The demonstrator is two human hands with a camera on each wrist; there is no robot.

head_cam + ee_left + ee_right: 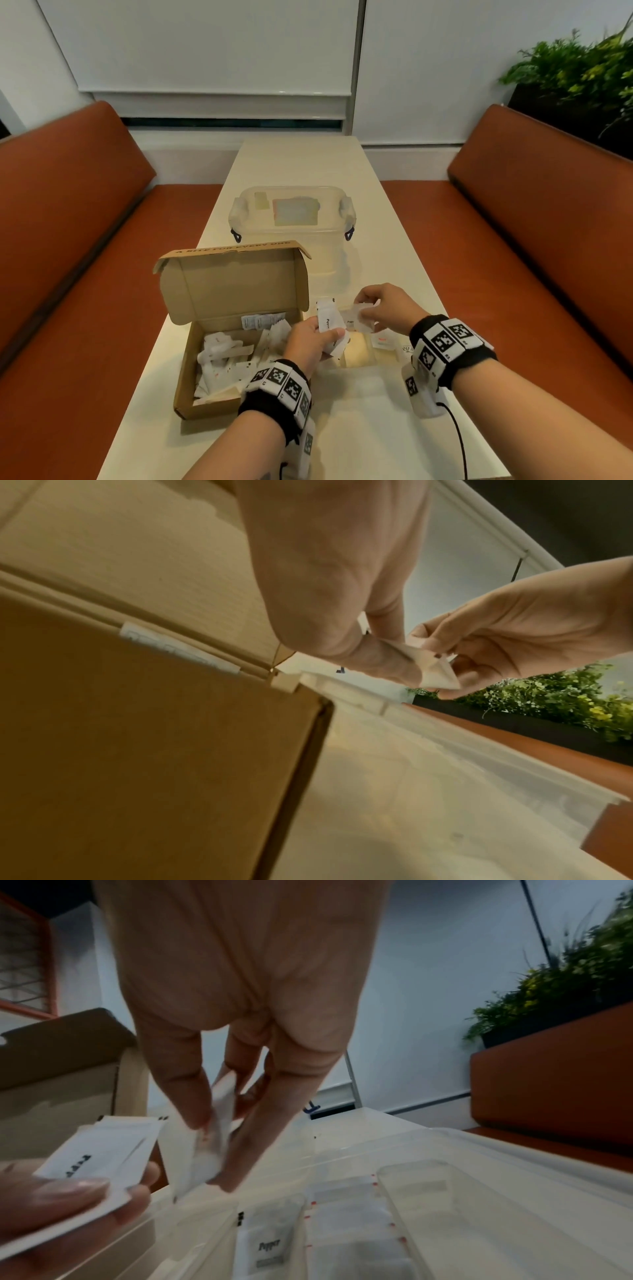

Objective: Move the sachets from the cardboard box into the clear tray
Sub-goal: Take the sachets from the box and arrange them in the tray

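**Both hands hold pepper sachets beside the cardboard box**

The left hand (310, 342) grips a small stack of white sachets (329, 323), with the thumb on top and the fingers below; the word "Pepper" is printed on the top one. The right hand (383, 310) pinches one more white sachet (359, 317) between the thumb and the fingertips (202, 1118). The two hands are close together, just to the right of the cardboard box (191, 370), and they are above the clear tray (445, 1218).

The clear tray lies on the worktop (359, 428), directly beside the right wall of the cardboard box. It has several long compartments. One compartment holds a sachet marked "Pepper" (270, 1248), and the compartment next to it holds a row of white sachets with small red marks (346, 1218). The next compartment to the right looks bare, but the picture is blurred there.

The cardboard box is open, its lid standing up at the far side. Many white sachets (233, 356) lie in a loose heap inside it.

Behind the cardboard box stands a closed translucent storage container (291, 219) with clip handles. Orange benches (531, 212) run along both sides of the worktop, and green plants (582, 68) stand far to the right behind the bench.
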